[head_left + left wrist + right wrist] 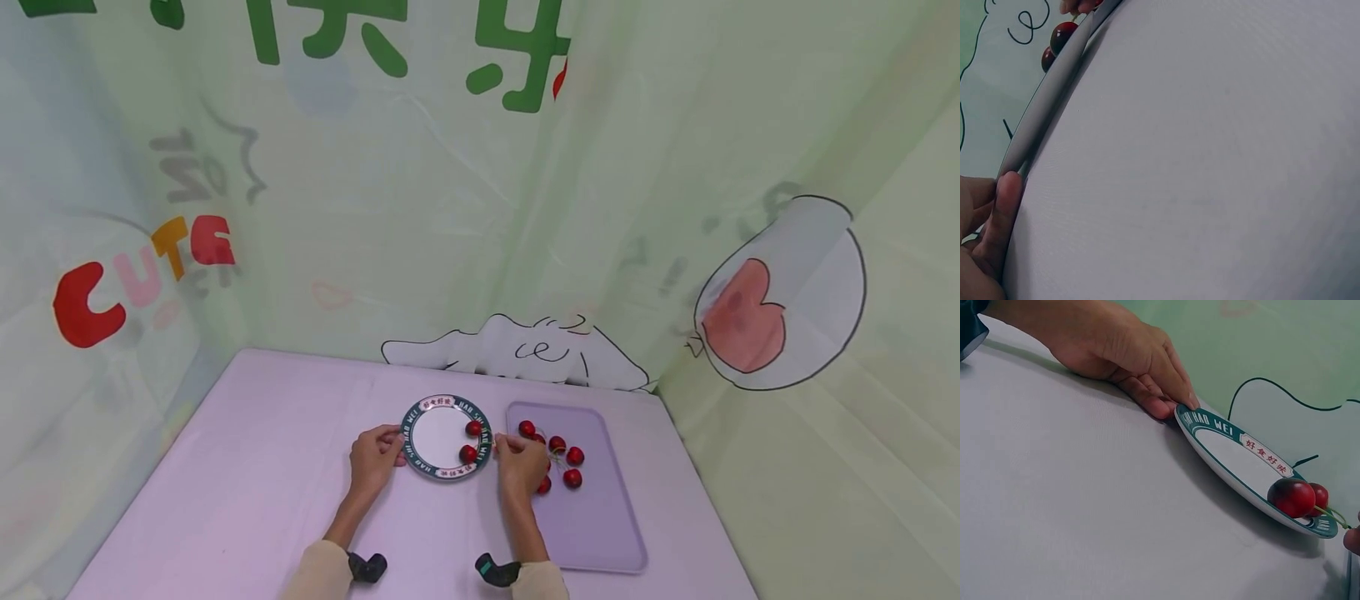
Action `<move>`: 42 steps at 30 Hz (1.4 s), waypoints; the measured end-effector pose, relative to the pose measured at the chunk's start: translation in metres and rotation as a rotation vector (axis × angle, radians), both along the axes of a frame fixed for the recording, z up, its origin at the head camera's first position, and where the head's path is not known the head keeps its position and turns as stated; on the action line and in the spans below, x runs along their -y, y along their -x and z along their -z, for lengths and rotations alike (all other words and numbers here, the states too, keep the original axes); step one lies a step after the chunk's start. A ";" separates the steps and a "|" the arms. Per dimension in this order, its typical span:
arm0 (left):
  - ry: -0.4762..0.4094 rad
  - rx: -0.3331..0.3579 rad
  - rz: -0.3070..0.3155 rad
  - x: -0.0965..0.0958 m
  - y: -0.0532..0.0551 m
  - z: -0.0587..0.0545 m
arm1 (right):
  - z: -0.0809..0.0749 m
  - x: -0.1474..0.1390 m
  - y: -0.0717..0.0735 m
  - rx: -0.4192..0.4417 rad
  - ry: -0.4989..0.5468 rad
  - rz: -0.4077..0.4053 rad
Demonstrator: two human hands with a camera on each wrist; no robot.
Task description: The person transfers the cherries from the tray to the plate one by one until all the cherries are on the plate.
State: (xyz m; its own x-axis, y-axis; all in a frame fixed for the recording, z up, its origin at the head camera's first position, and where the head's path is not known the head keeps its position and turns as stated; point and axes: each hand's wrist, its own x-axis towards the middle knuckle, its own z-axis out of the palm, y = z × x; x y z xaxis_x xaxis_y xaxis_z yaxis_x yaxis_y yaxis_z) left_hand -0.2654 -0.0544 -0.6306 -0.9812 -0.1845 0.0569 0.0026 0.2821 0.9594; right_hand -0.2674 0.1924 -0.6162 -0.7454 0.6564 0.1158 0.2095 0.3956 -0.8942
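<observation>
A round plate [414, 440] with a dark green lettered rim lies near the middle of the table. My left hand [375, 457] grips its left edge, thumb above and fingers beneath, as the right wrist view shows. Two red cherries [1291, 497], joined at their green stems [1333, 515], sit on the plate's right side. The fingertips of my right hand [523, 467] pinch the stem ends just off the right rim. In the left wrist view the plate [1044, 112] appears edge-on, the cherries [1063, 37] behind it.
Right of the plate lies a lilac tray [592, 533] holding several more cherries [574, 456] with stems, some partly hidden by my right hand. A pale cloth covers the table [247, 467]. Printed curtains [450, 208] hang behind and at both sides.
</observation>
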 end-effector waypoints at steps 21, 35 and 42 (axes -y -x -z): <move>-0.008 0.004 0.014 0.002 0.002 0.001 | -0.059 -0.034 -0.034 -0.283 0.018 -0.104; -0.002 0.007 0.011 0.001 0.001 0.000 | -0.070 -0.059 -0.055 -0.243 -0.137 -0.164; 0.010 0.003 0.018 0.001 -0.002 0.000 | -0.056 -0.068 -0.061 -0.171 -0.339 -0.269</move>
State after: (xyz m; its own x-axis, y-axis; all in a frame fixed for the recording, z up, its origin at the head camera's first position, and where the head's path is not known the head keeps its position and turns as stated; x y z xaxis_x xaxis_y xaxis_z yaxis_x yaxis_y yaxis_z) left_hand -0.2638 -0.0551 -0.6306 -0.9845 -0.1666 0.0557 0.0048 0.2916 0.9565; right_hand -0.2061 0.2609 -0.5598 -0.8358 0.3463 0.4260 -0.0795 0.6915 -0.7180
